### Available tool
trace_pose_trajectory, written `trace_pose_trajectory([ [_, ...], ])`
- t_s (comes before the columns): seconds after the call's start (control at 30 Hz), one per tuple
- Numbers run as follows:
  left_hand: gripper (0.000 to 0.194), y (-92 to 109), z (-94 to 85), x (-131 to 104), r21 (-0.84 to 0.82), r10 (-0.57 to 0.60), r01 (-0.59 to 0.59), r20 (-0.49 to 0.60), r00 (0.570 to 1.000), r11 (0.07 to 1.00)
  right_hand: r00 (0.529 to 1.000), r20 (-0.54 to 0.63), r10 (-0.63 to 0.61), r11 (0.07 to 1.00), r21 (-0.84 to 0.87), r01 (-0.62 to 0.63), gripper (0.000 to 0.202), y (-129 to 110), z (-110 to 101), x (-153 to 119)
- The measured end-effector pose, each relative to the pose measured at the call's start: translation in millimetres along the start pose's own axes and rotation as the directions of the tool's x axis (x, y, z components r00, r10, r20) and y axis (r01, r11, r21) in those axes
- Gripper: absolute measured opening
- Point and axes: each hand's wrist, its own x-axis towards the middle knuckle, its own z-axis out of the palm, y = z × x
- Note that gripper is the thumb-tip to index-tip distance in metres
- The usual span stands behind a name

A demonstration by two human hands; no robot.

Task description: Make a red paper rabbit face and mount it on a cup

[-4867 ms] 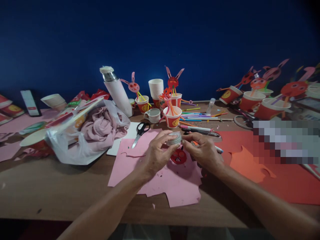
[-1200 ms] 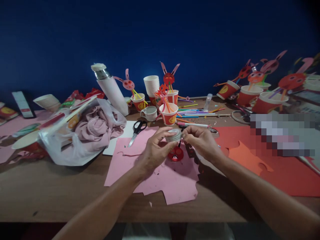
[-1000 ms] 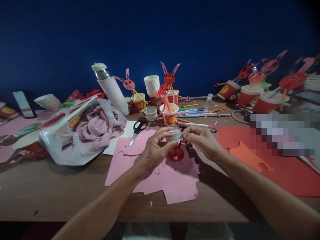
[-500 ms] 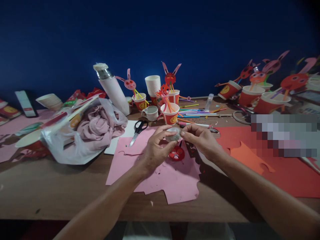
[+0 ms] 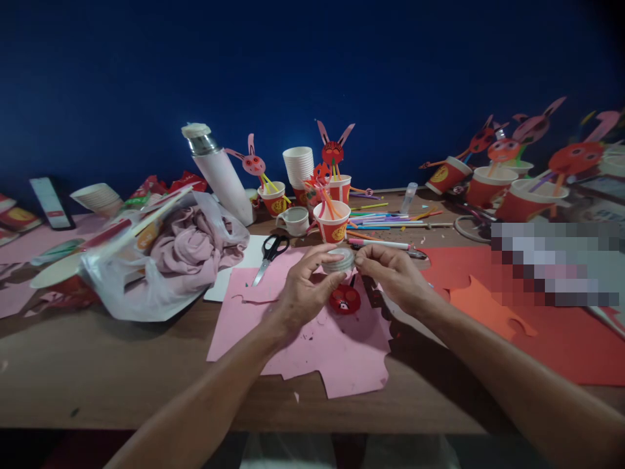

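My left hand (image 5: 310, 286) grips a roll of clear tape (image 5: 339, 260) between thumb and fingers, held above the pink sheet. At the roll's right edge my right hand (image 5: 393, 270) has thumb and index finger pinched together against the tape. A loose end there is too fine to make out. Just below the roll, a small red face cutout (image 5: 346, 301) with a drawn eye lies on the cut-edged pink paper (image 5: 293, 345). Scissors (image 5: 270, 256) with black handles rest on the upper left part of that paper.
Behind my hands stand a red paper cup (image 5: 332, 229) with straws, a white mug (image 5: 295, 225) and a thermos (image 5: 222, 179). Straws and pens (image 5: 385, 223) lie beyond. A plastic bag (image 5: 141, 303) is at left; red paper (image 5: 561, 365) and an orange scrap (image 5: 483, 306) are at right.
The tape roll has turned slightly in my left hand, showing more of its side. My right fingers have shifted a little to the right, still at its edge.
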Motion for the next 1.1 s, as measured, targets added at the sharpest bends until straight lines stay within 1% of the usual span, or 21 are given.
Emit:
trace_pose_trajectory([
  [0.1, 0.019, 0, -1.8, 2, -0.044, -0.051, 0.052, 0.020, 0.998, 0.998, 0.999, 0.032, 0.001, 0.999, 0.053, -0.003, 0.022, -2, -1, 0],
  [0.2, 0.019, 5, -4.6, 3, -0.094, -0.096, 0.100, 0.046, 0.994, 0.991, 0.997, 0.073, 0.009, 0.994, 0.106, -0.017, 0.021, -5, -5, 2],
  [0.33, 0.023, 14, -8.8, 5, -0.190, -0.196, 0.219, 0.130, 0.972, 0.957, 0.988, 0.150, 0.030, 0.985, 0.165, -0.055, 0.016, -7, -10, 4],
  [0.47, 0.027, 18, -11.4, 7, -0.288, -0.251, 0.293, 0.174, 0.952, 0.912, 0.974, 0.223, 0.030, 0.967, 0.240, -0.084, 0.016, -9, -12, 4],
  [0.6, 0.030, 19, -13.3, 8, -0.400, -0.312, 0.375, 0.216, 0.925, 0.836, 0.969, 0.248, 0.017, 0.943, 0.318, -0.098, 0.018, -10, -10, 3],
  [0.7, 0.029, 21, -15.0, 8, -0.463, -0.326, 0.420, 0.272, 0.905, 0.780, 0.967, 0.254, 0.019, 0.921, 0.372, -0.115, 0.021, -11, -8, 1],
  [0.8, 0.027, 21, -15.9, 9, -0.470, -0.329, 0.430, 0.284, 0.901, 0.771, 0.964, 0.265, 0.033, 0.903, 0.405, -0.142, 0.024, -13, -6, 0],
  [0.83, 0.027, 21, -15.8, 9, -0.451, -0.325, 0.420, 0.275, 0.905, 0.787, 0.964, 0.265, 0.038, 0.900, 0.411, -0.148, 0.025, -13, -5, 0],
  [0.9, 0.026, 20, -15.2, 9, -0.362, -0.310, 0.380, 0.236, 0.921, 0.851, 0.964, 0.262, 0.048, 0.895, 0.418, -0.158, 0.025, -13, -3, -1],
  [0.97, 0.027, 18, -14.1, 9, -0.196, -0.248, 0.269, 0.126, 0.960, 0.943, 0.965, 0.257, 0.059, 0.892, 0.421, -0.167, 0.025, -12, -1, -1],
  [1.0, 0.026, 17, -13.4, 9, -0.084, -0.173, 0.176, 0.045, 0.984, 0.981, 0.965, 0.254, 0.063, 0.890, 0.423, -0.169, 0.025, -11, -1, -1],
  [1.03, 0.023, 15, -12.8, 8, 0.040, -0.059, 0.060, -0.028, 0.998, 0.997, 0.966, 0.250, 0.065, 0.888, 0.427, -0.170, 0.025, -9, 0, -1],
  [1.07, 0.021, 14, -12.2, 8, 0.158, 0.081, -0.069, -0.072, 0.994, 0.985, 0.967, 0.245, 0.066, 0.886, 0.432, -0.170, 0.025, -8, 0, -1],
  [1.1, 0.020, 13, -11.6, 7, 0.255, 0.216, -0.191, -0.076, 0.973, 0.948, 0.969, 0.238, 0.068, 0.882, 0.440, -0.170, 0.026, -6, 1, 0],
])
